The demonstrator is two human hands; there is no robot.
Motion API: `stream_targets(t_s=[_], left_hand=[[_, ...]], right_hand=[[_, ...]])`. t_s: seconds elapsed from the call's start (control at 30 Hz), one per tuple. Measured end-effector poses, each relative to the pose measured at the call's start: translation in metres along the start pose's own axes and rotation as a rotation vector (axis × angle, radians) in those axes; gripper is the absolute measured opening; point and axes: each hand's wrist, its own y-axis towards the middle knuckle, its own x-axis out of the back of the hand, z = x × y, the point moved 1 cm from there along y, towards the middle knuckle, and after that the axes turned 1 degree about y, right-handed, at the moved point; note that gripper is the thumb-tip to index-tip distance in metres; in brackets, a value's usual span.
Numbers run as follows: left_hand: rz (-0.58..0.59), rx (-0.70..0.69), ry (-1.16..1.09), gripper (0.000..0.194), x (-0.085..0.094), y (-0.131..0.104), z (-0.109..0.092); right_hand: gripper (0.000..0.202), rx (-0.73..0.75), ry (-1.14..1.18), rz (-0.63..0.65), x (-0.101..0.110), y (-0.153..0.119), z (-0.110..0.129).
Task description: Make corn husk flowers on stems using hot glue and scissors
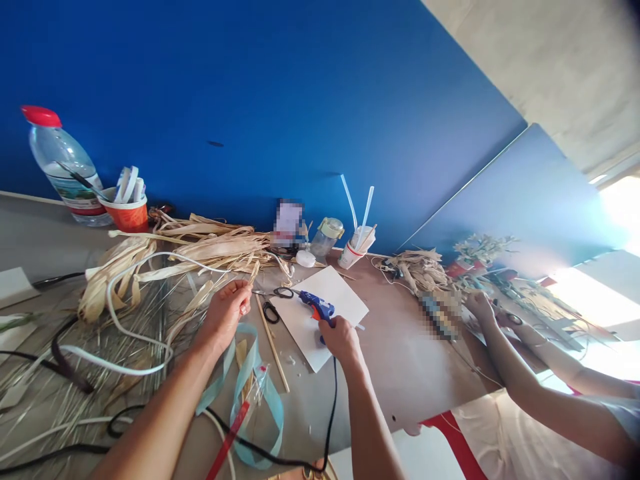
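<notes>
Near: right hand [342, 337] closed round the handle of a blue-and-orange plastic glue gun [320, 305], above a square white paper sheet [346, 293] on the desk [393, 340]. Black-handled scissors [271, 313] between hands. Left hand [231, 304] pinches a slim tan dried-husk piece [255, 272]. Far left: heaped tan husks [220, 252].

Scissors [271, 295] in path between hands [229, 305] [342, 340]

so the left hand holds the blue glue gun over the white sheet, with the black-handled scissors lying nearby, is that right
Wrong hand: the head view shows the right hand holding the blue glue gun over the white sheet, with the black-handled scissors lying nearby.
</notes>
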Motion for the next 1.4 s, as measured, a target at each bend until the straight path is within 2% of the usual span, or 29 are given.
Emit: stream_targets(t_s=[0.1,0.17,0.23,0.3,0.4,0.5,0.63,0.77,0.9,1.17,1.4], left_hand=[[-0.008,-0.001,0.015,0.022,-0.001,-0.001,0.0],[-0.004,0.007,0.026,0.02,-0.002,-0.002,-0.001],[0.005,0.011,0.033,0.018,-0.003,-0.003,-0.002],[0.016,0.014,0.042,0.017,-0.003,-0.004,-0.002],[0.02,0.019,0.048,0.018,-0.003,-0.004,-0.003],[0.025,0.029,0.046,0.018,-0.003,-0.005,-0.004],[0.026,0.046,0.024,0.018,-0.002,-0.005,-0.005],[0.005,0.049,0.008,0.019,-0.001,-0.004,-0.004],[-0.022,0.049,0.009,0.017,-0.001,-0.003,-0.002],[-0.051,0.046,0.013,0.019,0.0,-0.003,-0.001],[-0.065,0.031,0.044,0.018,0.0,-0.002,-0.003]], right_hand=[[0.02,-0.05,0.631,0.038,0.006,-0.004,-0.003],[0.024,-0.004,1.042,0.117,0.013,-0.009,0.003],[0.027,0.071,1.287,0.252,0.02,-0.013,0.014],[0.028,0.139,1.366,0.417,0.024,-0.014,0.028],[0.041,0.129,1.34,0.654,0.023,-0.012,0.049],[0.036,0.07,1.392,0.758,0.016,-0.009,0.065],[0.026,0.105,1.482,0.698,0.01,-0.005,0.073],[0.035,0.215,1.434,0.653,0.005,-0.002,0.07],[0.037,0.329,1.359,0.677,-0.002,-0.004,0.064],[0.027,0.546,1.095,0.589,-0.015,-0.007,0.056],[0.03,0.685,0.64,0.484,-0.011,-0.016,0.059]])
